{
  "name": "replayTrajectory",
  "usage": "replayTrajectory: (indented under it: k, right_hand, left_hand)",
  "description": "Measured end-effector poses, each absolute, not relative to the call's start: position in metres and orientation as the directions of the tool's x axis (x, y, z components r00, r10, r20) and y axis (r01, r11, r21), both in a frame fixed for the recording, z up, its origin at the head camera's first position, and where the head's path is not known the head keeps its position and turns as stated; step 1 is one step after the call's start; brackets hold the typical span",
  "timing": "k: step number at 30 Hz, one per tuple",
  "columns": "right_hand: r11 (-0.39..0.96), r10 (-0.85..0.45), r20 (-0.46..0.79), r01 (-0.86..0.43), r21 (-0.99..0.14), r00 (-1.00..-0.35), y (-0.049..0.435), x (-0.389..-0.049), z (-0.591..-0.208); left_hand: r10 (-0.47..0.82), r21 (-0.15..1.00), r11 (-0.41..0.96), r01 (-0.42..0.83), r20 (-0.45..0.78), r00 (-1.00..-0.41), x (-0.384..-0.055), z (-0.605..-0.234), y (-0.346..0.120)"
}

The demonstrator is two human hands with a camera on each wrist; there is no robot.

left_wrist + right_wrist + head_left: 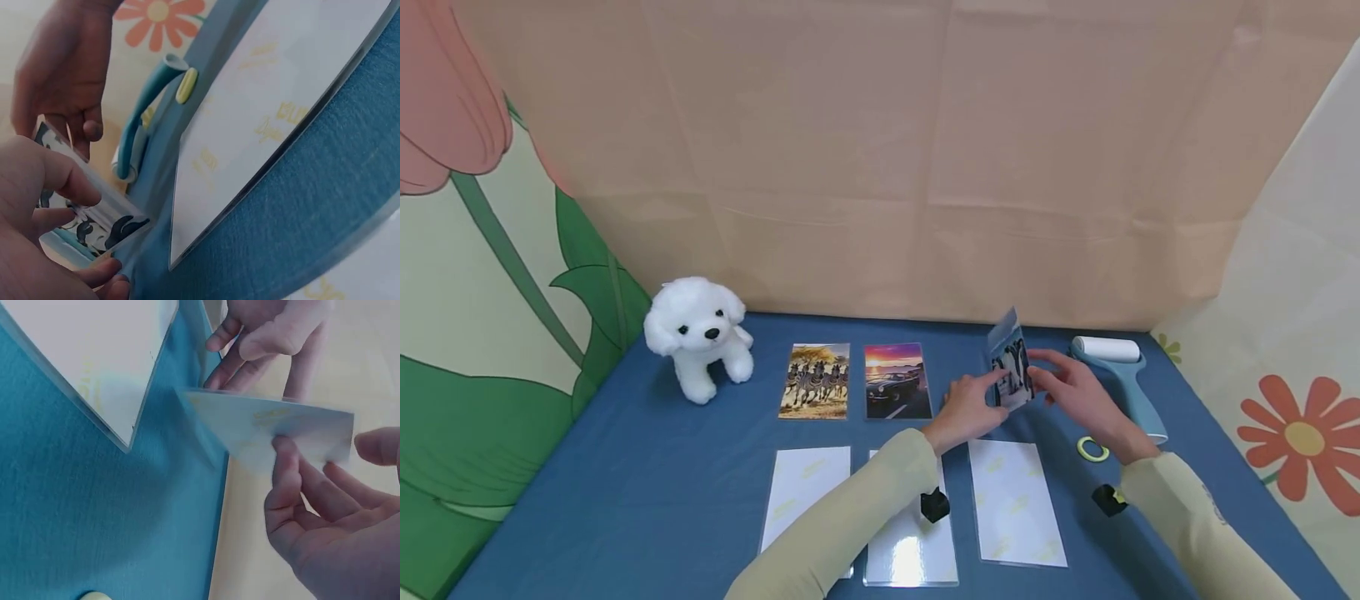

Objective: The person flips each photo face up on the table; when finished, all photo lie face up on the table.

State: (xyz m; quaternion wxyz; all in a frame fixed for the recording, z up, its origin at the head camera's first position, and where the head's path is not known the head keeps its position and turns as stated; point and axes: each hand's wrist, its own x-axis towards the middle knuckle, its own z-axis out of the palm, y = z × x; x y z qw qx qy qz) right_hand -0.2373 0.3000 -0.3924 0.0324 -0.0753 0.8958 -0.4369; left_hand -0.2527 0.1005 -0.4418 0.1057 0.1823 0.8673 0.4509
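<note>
A photo print of black-and-white animals, likely penguins [1017,357], is held up tilted above the far right of the table. My left hand [964,408] grips its near left side, thumb on the picture face and other fingers around the lower edge in the left wrist view. At the opposite side is my right hand [1078,398]; in the right wrist view its fingertips touch the white back [250,422] of the print, while the thumb stands apart beside the edge. Below the hands lies a white sheet [1018,504] with clear borders and faint yellow marks.
Two more white sheets, a left one [808,475] and a middle one [910,554], lie nearby. Behind them are a zebra photo [815,383] and a car photo [897,383]. A white plush dog [700,333] sits left; a blue-handled roller [1123,371] and yellow-green ring [1092,450] lie right.
</note>
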Motion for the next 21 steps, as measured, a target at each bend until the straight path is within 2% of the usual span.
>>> replayTrajectory:
  k: [10,21]
  right_hand:
    - [0.591,-0.083,0.069,-0.105,-0.8,-0.994,0.297,-0.234,-0.395]
    - [0.618,0.009,0.129,-0.096,-0.781,-0.992,0.295,-0.231,-0.402]
  left_hand:
    - [0.426,0.903,0.401,0.155,-0.034,-0.904,-0.252,-0.436,0.089]
    - [0.369,0.902,0.416,0.111,-0.056,-0.928,-0.256,-0.438,0.073]
